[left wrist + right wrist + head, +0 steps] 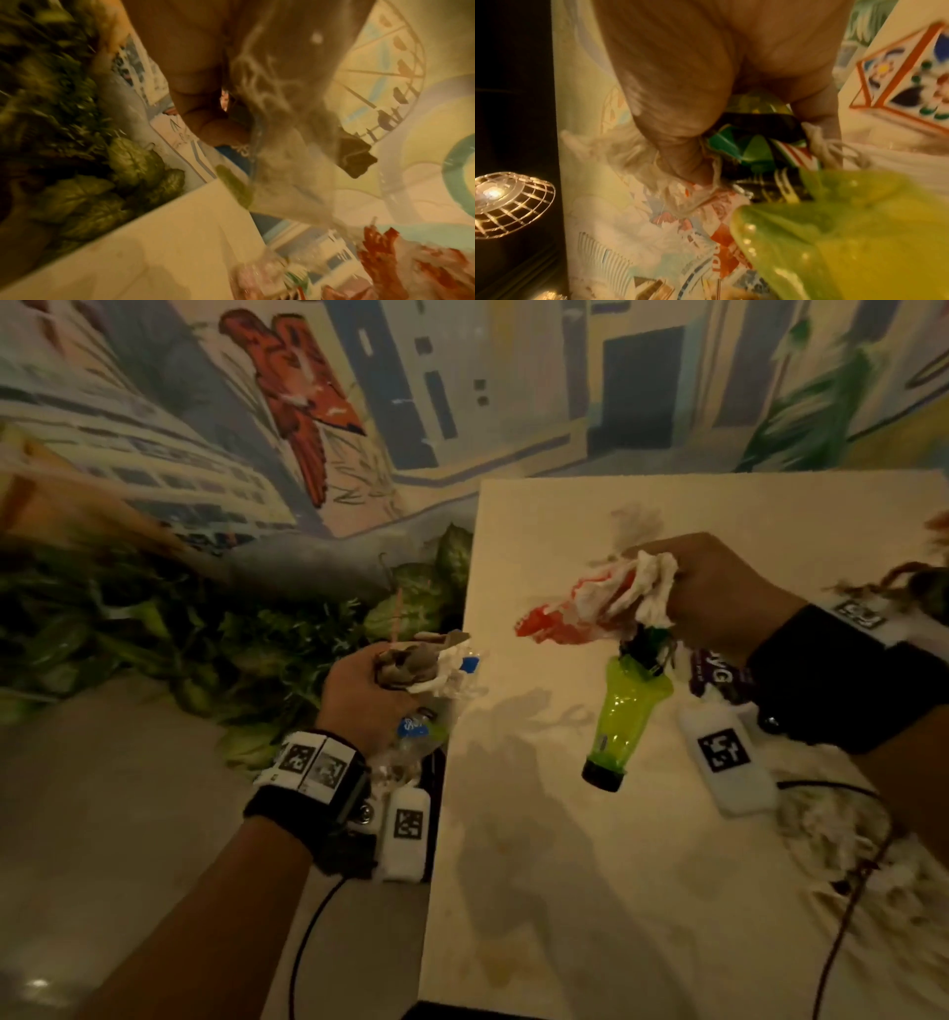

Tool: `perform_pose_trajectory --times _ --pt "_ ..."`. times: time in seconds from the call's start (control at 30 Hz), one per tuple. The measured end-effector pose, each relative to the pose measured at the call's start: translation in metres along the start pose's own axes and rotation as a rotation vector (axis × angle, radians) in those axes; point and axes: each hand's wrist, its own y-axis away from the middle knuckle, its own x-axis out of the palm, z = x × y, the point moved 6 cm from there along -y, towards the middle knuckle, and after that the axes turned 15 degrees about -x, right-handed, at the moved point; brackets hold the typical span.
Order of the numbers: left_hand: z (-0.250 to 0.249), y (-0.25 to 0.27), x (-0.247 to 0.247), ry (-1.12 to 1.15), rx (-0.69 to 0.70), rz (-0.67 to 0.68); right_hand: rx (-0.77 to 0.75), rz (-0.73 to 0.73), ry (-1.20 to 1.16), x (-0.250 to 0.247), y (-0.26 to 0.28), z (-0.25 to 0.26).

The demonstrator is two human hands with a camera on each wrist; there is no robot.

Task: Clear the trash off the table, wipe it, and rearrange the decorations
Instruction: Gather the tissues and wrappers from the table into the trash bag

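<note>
We see the left hand [367,693] raised just off the left edge of the white table [590,891], its fingers curled round a bundle of trash: brownish crumpled paper [405,662] on top, a white tissue beneath it, and a crushed clear plastic bottle [411,742] with a blue label hanging below the palm. From the left wrist view we make out the fingers [205,113] wrapped against that clear bottle, though the picture is smeared. The right hand [719,593] is held above the tabletop, clamped on a second bundle: a white tissue [649,588], a red and white wrapper [560,618] jutting to the left, and a green plastic bottle [624,711] that dangles neck-up from the fist, its dark base tilted toward the table without touching it. In the right wrist view the green bottle [847,233] fills the lower right, with green and striped wrappers pinched under the thumb. We note faint stains on the table surface near its front edge. Left of the table lie leafy green plants [205,629] along a painted mural wall [308,403].
</note>
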Motion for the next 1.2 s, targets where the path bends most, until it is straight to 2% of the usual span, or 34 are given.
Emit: perform_pose_trajectory --times 0.23,0.47,0.67,0.8,0.97,1.1,1.2 --pt "0.068 -0.024 -0.069 0.022 -0.134 -0.074 0.007 0.124 -0.108 0.1 -0.043 0.0" --pt "0.132 -0.071 -0.133 -0.098 -0.143 -0.004 0.1 0.057 -0.081 0.211 -0.079 -0.005" --pt "0.201 -0.116 -0.164 -0.218 -0.219 0.092 0.238 -0.018 -0.091 0.313 -0.1 -0.046" --pt "0.256 -0.139 -0.159 -0.268 -0.281 0.11 0.403 -0.08 -0.106 0.369 -0.087 -0.082" --pt "0.318 -0.164 -0.126 -0.389 -0.32 0.182 0.577 -0.101 -0.13 0.428 -0.065 -0.148" --pt "0.364 -0.189 -0.096 -0.423 -0.353 0.178 0.684 0.019 -0.027 0.47 -0.055 -0.202" --pt "0.392 -0.207 -0.069 -0.553 -0.348 0.201 0.729 0.121 -0.015 0.5 -0.054 -0.235"
